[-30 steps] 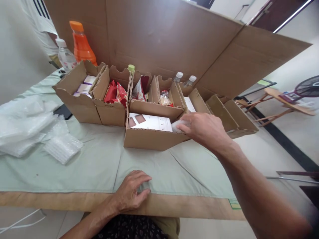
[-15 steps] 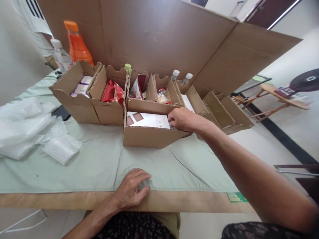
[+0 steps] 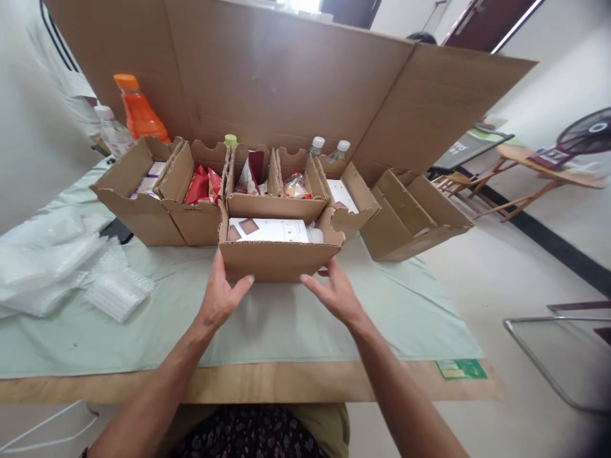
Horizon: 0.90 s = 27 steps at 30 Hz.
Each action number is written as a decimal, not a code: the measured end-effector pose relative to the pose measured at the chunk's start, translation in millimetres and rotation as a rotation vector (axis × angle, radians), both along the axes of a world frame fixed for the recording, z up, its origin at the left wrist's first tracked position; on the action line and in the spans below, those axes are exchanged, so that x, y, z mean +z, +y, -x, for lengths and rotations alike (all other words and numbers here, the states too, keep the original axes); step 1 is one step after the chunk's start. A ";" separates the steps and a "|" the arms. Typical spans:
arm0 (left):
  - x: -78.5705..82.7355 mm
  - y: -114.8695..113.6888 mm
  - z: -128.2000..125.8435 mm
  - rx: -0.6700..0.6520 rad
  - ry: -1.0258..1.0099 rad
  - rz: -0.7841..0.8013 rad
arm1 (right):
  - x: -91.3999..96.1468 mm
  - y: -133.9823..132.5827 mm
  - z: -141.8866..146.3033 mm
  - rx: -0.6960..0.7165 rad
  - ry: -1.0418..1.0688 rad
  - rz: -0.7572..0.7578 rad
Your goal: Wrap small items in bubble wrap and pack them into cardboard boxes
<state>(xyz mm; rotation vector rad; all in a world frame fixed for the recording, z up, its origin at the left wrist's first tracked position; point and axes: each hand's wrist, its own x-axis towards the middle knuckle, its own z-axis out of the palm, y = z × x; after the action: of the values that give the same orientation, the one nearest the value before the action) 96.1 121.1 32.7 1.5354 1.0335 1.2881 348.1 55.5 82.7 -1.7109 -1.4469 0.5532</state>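
In front of me stands an open cardboard box (image 3: 277,262), set crosswise before a row of similar boxes. Inside it lie a white printed carton (image 3: 281,230) and, at its right end, some clear plastic wrap (image 3: 314,234). My left hand (image 3: 223,294) holds the box's lower left corner, with the thumb on the front face and the fingers along the side. On the lower right corner, my right hand (image 3: 335,292) grips in the same way, its fingertips partly hidden behind the box.
Behind are boxes holding red packets (image 3: 203,186), a clear food packet (image 3: 296,186) and a white carton (image 3: 342,194). Bubble wrap (image 3: 117,286) lies left, near a dark phone (image 3: 117,230). An orange bottle (image 3: 140,111) stands behind; another cardboard box (image 3: 405,216) is right.
My right hand has come out of the box and taken its right corner. My left hand has moved up from the table edge to the left corner. Plastic wrap now shows beside the carton.
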 end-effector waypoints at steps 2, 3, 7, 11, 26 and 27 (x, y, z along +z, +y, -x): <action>3.8 -4.1 -11.2 -0.059 -0.047 0.035 | -14.8 -2.3 9.5 -0.022 0.121 -0.022; 4.5 -12.6 -15.7 -0.075 -0.048 0.044 | -18.7 -10.1 9.5 -0.050 0.147 -0.032; 0.8 -70.8 -21.4 -0.213 0.004 0.035 | -25.8 -75.2 -6.4 -0.243 0.081 -0.062; -0.8 -98.2 4.1 -0.270 0.050 0.078 | -16.4 -111.2 9.2 -0.279 0.064 -0.109; 13.8 -114.3 -11.5 -0.254 -0.024 0.019 | -10.2 -121.1 18.2 -0.300 0.144 -0.238; 9.7 -115.2 -8.7 -0.241 -0.031 0.028 | -13.9 -118.0 21.9 -0.271 0.159 -0.215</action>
<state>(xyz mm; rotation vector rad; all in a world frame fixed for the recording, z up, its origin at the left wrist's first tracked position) 104.8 6.0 42.3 1.5608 0.8154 1.1223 326.2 -62.4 68.7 -1.6188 -1.0980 0.3632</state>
